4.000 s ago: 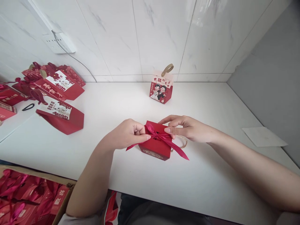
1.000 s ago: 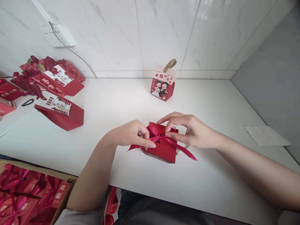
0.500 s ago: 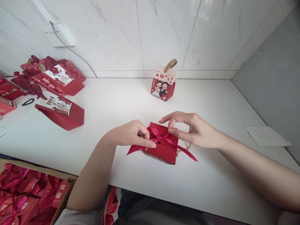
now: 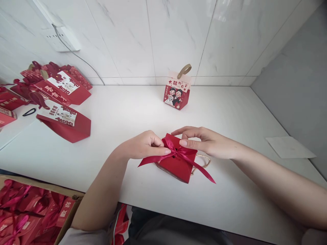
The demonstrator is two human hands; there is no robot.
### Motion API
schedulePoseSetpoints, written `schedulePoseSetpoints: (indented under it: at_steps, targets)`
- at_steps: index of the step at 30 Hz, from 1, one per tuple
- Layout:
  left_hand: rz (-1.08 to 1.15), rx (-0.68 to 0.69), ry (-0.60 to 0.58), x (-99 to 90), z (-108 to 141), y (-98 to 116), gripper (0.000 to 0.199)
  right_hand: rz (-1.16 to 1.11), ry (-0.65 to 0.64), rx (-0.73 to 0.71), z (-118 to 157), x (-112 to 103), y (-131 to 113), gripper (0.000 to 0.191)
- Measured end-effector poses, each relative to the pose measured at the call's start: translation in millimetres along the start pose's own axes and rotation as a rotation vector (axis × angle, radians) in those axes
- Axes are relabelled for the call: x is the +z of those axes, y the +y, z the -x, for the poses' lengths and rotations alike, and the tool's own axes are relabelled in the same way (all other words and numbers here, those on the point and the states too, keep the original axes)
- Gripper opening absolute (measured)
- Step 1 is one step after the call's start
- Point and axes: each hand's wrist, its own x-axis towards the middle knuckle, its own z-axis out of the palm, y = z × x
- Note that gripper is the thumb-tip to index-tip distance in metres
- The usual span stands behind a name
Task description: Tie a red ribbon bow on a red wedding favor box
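A small red gift box lies on the white table in front of me, with a twisted gold cord handle at its right. Across its face runs a crimson satin ribbon, tied in a bow with loose tails hanging to both sides. My left hand is closed at the left of the bow, its thumb pressing the ribbon near the knot. At the upper right of the box, my right hand pinches the bow's right side between thumb and curled finger. That loop is mostly hidden behind the fingers.
A red and pink box with a cartoon couple stands near the tiled wall. Several red boxes crowd the left side. A carton of ribboned boxes sits at lower left. White paper lies at the right.
My right hand has shifted slightly left, its fingers closer to the box. The box has turned a little, and more of the gold cord shows. My left hand keeps its place at the bow.
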Motion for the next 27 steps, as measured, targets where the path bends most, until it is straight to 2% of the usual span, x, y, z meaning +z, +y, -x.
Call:
schedulePoseSetpoints:
  at_steps: [4, 8, 16, 22, 27]
  targets:
    - [0.010, 0.013, 0.033, 3.3, -1, 0, 0.045, -0.018, -0.017, -0.061, -1, 3, 2, 0.027]
    - [0.010, 0.014, 0.052, 4.6, -1, -1, 0.043, 0.040, -0.024, -0.077, 0, 2, 1, 0.032]
    - [-0.019, 0.006, 0.041, 3.7, -1, -2, 0.040, 0.072, -0.056, -0.130, 0, -2, 2, 0.039]
    - [-0.006, -0.007, 0.033, 5.7, 0, 2, 0.041, -0.014, -0.015, -0.113, -3, 0, 8, 0.042]
    - [0.011, 0.002, 0.059, 6.2, -1, 2, 0.041, -0.128, -0.089, -0.082, -3, -7, 6, 0.041]
